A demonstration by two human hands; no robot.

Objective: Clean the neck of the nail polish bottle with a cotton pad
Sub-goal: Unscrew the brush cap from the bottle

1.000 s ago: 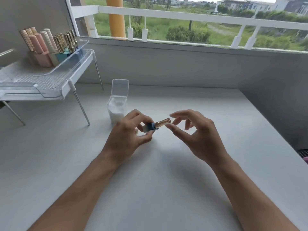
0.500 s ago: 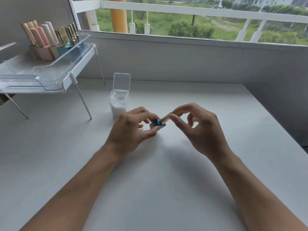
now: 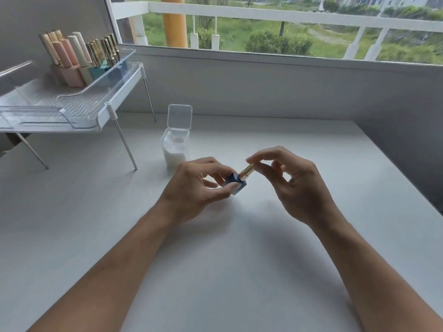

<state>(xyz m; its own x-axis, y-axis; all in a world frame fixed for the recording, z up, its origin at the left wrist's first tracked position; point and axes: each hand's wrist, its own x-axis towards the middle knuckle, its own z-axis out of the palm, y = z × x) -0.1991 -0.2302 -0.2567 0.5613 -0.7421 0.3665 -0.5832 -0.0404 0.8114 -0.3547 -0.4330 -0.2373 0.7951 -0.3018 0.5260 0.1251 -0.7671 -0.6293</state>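
Observation:
A small dark blue nail polish bottle (image 3: 236, 183) with a long gold cap (image 3: 247, 171) is held tilted above the white table, cap pointing up and right. My left hand (image 3: 196, 188) grips the blue body between thumb and fingers. My right hand (image 3: 294, 185) pinches the top of the gold cap with thumb and forefinger. The cap is on, so the neck is hidden. Behind the hands stands a clear box of white cotton pads (image 3: 175, 149) with its flip lid (image 3: 180, 116) open upright.
A clear raised shelf on thin metal legs (image 3: 79, 111) stands at the left, holding several nail polish bottles (image 3: 79, 58) with pink, cream, teal and gold caps. The white table (image 3: 215, 271) meets a grey wall at the back and right; a window is above.
My right hand closed in from just right of the bottle and took hold of the gold cap. The bottle tilted more upright in my left hand, and the view shifted down.

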